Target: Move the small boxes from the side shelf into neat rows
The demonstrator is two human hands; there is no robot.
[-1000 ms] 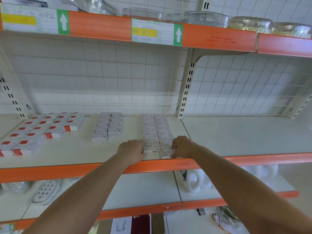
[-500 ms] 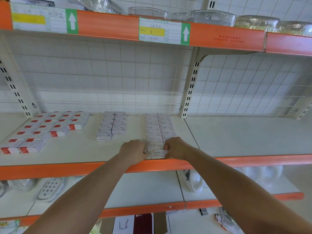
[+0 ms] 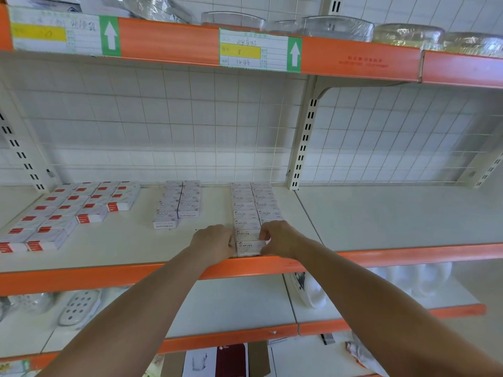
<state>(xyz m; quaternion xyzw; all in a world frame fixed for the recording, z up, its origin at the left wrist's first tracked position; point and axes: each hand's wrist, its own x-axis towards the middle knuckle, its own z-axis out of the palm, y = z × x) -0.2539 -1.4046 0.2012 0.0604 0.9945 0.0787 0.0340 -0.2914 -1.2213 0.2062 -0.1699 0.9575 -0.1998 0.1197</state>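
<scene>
1. A small white box (image 3: 249,247) printed "STAPLES" lay at the front edge of the shelf (image 3: 122,246), heading two rows of staple boxes (image 3: 254,205).
2. The left hand (image 3: 213,244), fingers curled, pressed its left end; the right hand (image 3: 280,238) pinched its right end.
3. Boxes marked "ROUND PAPER CLIPS" (image 3: 178,205) and red-labelled boxes (image 3: 70,210) sat further left.
4. A shelf tag (image 3: 254,50) above read "8".

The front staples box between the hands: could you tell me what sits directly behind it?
Behind the front staples box, more staples boxes run back in a row; the right hand hides the neighbouring row's front.
</scene>
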